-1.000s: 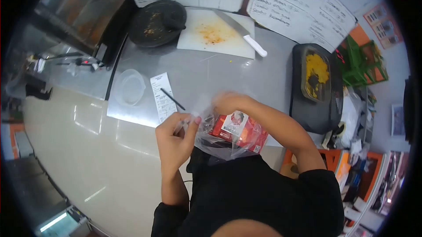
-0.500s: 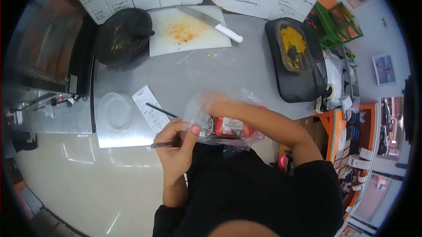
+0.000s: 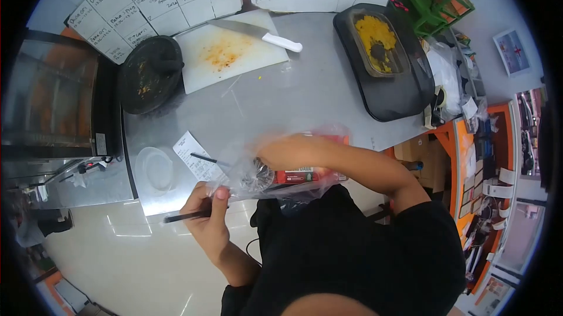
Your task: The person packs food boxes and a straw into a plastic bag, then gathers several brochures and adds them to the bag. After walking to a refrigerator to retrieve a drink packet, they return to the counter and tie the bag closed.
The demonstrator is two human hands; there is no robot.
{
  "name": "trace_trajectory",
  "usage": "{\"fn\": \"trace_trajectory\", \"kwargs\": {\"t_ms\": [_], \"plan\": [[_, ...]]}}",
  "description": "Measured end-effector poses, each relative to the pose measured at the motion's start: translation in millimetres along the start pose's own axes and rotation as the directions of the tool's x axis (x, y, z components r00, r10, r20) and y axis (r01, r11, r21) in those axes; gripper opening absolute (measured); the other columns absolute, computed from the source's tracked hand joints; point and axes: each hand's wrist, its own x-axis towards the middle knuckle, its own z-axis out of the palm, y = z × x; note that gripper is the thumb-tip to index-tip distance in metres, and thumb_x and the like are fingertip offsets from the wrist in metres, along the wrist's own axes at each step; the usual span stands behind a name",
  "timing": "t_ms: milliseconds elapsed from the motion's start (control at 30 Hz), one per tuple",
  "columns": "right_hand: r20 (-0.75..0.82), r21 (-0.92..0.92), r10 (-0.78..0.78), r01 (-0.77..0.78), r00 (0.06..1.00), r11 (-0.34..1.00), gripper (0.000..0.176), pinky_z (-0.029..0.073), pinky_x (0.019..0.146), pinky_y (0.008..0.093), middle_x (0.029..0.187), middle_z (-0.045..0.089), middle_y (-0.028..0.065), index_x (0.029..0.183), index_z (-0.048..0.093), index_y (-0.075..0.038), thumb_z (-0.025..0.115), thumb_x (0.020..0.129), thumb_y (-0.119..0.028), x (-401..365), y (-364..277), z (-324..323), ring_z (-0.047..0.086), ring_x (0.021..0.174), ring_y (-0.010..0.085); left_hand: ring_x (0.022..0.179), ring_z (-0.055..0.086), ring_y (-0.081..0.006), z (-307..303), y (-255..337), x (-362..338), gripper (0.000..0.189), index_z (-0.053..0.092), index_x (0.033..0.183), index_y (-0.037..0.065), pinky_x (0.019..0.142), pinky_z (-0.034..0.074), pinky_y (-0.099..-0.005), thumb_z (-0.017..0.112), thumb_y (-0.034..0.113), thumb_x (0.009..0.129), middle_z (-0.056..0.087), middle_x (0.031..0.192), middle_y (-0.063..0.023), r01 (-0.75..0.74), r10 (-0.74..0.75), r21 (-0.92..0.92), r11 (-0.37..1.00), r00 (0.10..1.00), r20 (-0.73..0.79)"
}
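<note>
A clear plastic bag [image 3: 234, 178] lies at the table's front edge, with a red package [image 3: 299, 174] and a clear round container [image 3: 258, 175] inside it. My left hand [image 3: 208, 216] is closed, pinching the bag's left edge between thumb and fingers, and a dark pen-like stick [image 3: 187, 216] runs through the same grip. Over the bag and container is my right hand [image 3: 284, 153], smeared by motion, so its fingers cannot be read. A printed receipt [image 3: 199, 160] lies left of the bag, with a thin black stick across it.
A round plastic lid [image 3: 154, 170] lies on the left of the metal table [image 3: 281, 96]. Behind are a stone mortar [image 3: 138, 90], a cutting board [image 3: 202, 75] and a knife [image 3: 282, 42]. A black tray [image 3: 416, 96] at right holds a container of yellow food [image 3: 375, 37].
My left hand has moved left and down, stretching the bag's edge away from the red package. My right hand is still over the bag. The camera view has turned slightly.
</note>
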Motion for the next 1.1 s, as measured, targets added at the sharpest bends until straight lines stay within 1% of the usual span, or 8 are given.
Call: {"fn": "trace_trajectory", "kwargs": {"t_ms": [133,467,567,633,733,933,1000,1100], "plan": [[0.186,-0.163,0.332,-0.304,0.925,0.939,0.03,0.049,0.084,0.0484,0.107,0.065,0.0206,0.104,0.064,0.0,0.057,0.087,-0.024,-67.3,-25.1,-52.9,0.064,0.097,0.0373,0.066,0.047,-0.0079,-2.3,4.7,-0.2,0.01,0.063,0.081,-0.001,0.06,0.033,-0.0214,0.071,0.004,0.084,0.055,0.072,-0.0016,-0.051,0.049,0.135,0.99,0.999,0.024],[0.226,0.002,0.272,-0.28,0.935,0.96,0.065,0.041,0.101,0.0452,0.125,0.058,0.0178,0.141,0.039,-0.006,0.053,0.092,-0.045,-69.8,2.5,-37.9,0.051,0.12,0.0364,0.063,0.047,-0.0073,4.2,22.8,-3.4,0.016,0.062,0.089,-0.001,0.058,0.034,-0.0213,0.072,0.01,0.085,0.057,0.08,-0.0025,-0.046,0.046,0.25,0.967,0.999,0.006],[0.044,-0.086,0.288,-0.284,0.957,0.955,0.062,0.042,0.1,0.0469,0.132,0.053,0.0148,0.139,0.043,-0.006,0.056,0.091,-0.042,-81.2,0.4,-43.7,0.049,0.123,0.0368,0.067,0.049,-0.0105,32.4,38.5,-12.0,0.015,0.059,0.096,-0.001,0.06,0.037,-0.0223,0.065,0.01,0.089,0.057,0.086,-0.0041,0.005,0.062,0.607,0.795,0.994,-0.089],[-0.085,0.366,-0.082,0.107,0.993,0.924,0.055,0.044,0.096,0.0458,0.13,0.054,0.0155,0.134,0.05,-0.006,0.066,0.088,-0.031,-94.2,-13.4,-75.3,0.052,0.12,0.0351,0.073,0.052,-0.015,58.3,33.5,-25.0,0.013,0.057,0.101,-0.001,0.062,0.041,-0.0239,0.057,0.009,0.092,0.055,0.092,-0.0061,-0.267,0.372,0.583,0.767,0.926,-0.064],[-0.58,0.426,-0.269,0.568,0.769,0.704,0.044,0.049,0.086,0.0388,0.117,0.061,0.0155,0.124,0.057,-0.004,0.071,0.085,-0.015,-110.6,-49.4,-94.6,0.061,0.104,0.0314,0.079,0.057,-0.0391,89.3,29.5,-18.5,0.038,0.051,0.109,0.0,0.069,0.05,-0.0404,0.055,-0.011,0.073,0.054,0.096,-0.0202,-0.319,-0.024,0.646,0.693,0.886,0.463],[-0.695,0.387,-0.061,0.445,0.717,0.808,0.016,0.05,0.071,0.0289,0.1,0.063,0.0113,0.103,0.058,-0.002,0.064,0.088,-0.004,-126.1,-19.5,-94.4,0.062,0.092,0.0245,0.108,0.052,-0.0398,100.1,20.8,-11.4,0.057,0.05,0.127,0.0,0.086,0.046,-0.0413,0.071,0.0,0.074,0.049,0.122,-0.0225,-0.575,0.199,0.614,0.541,0.797,0.571],[-0.702,0.315,-0.081,0.41,0.708,0.856,0.014,0.051,0.07,0.0329,0.096,0.062,0.0113,0.1,0.058,-0.002,0.063,0.086,-0.003,-115.4,-16.4,-98.0,0.062,0.088,0.0269,0.109,0.052,-0.0385,82.9,27.6,-12.7,0.055,0.053,0.125,0.0,0.087,0.046,-0.0412,0.074,0.005,0.075,0.049,0.125,-0.0214,-0.538,0.396,0.843,0.013,0.777,0.489],[-0.596,-0.138,-0.361,0.352,0.717,0.926,0.016,0.053,0.07,0.0373,0.092,0.061,0.0123,0.096,0.057,-0.001,0.064,0.082,-0.004,-84.6,-18.0,-84.5,0.063,0.084,0.0298,0.114,0.05,-0.0351,54.4,-4.1,2.0,0.056,0.058,0.12,0.002,0.092,0.042,-0.0464,0.08,0.017,0.071,0.052,0.121,-0.0167,-0.342,0.287,0.895,0.287,0.922,0.26]]}}
